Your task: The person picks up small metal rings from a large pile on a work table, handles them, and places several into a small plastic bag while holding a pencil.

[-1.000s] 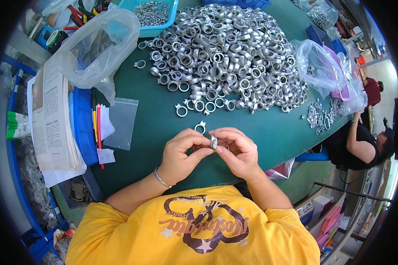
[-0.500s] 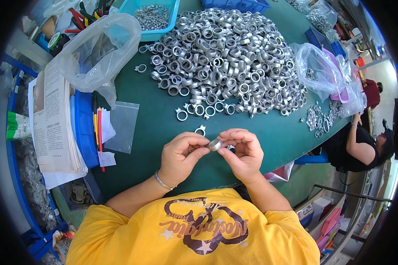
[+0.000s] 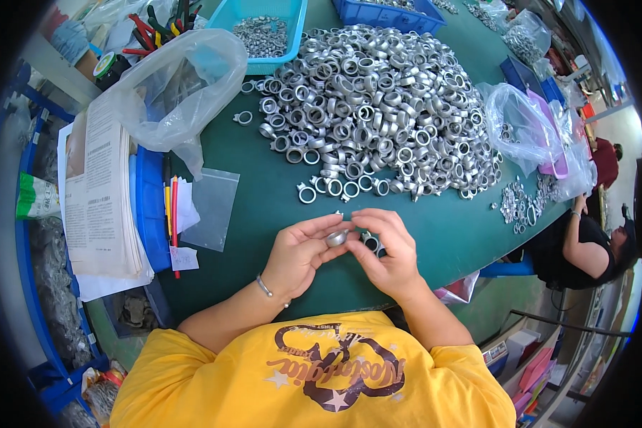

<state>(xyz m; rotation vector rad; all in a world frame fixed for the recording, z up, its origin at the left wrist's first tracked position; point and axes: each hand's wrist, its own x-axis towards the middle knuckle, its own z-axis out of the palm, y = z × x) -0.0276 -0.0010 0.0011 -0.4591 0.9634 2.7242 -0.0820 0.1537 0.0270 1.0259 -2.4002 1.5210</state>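
My left hand [image 3: 296,255] is closed, its thumb and fingers pinching a silver metal ring [image 3: 336,237] over the near part of the table. From the other side, my right hand [image 3: 390,255] reaches the same ring with thumb and fingertips. A second ring-shaped metal part [image 3: 370,243] shows under the curled fingers of my right hand; whether it is held there or lies on the table, I cannot tell. Beyond my hands spreads a big heap of similar rings [image 3: 385,107], with several loose ones [image 3: 307,193] along its near edge.
A turquoise basket [image 3: 296,43] of small metal parts stands behind the heap, beside a blue bin [image 3: 406,20]. Leftward are a plastic bag [image 3: 192,85], papers [image 3: 103,192], pens [image 3: 175,214] and a small zip bag [image 3: 214,207]. Another person [image 3: 585,242] sits at the right.
The ring between my hands has turned and sits slightly left and lower. My right fingers have shifted, and more of the second metal part shows beneath them. The whole view has moved a little.
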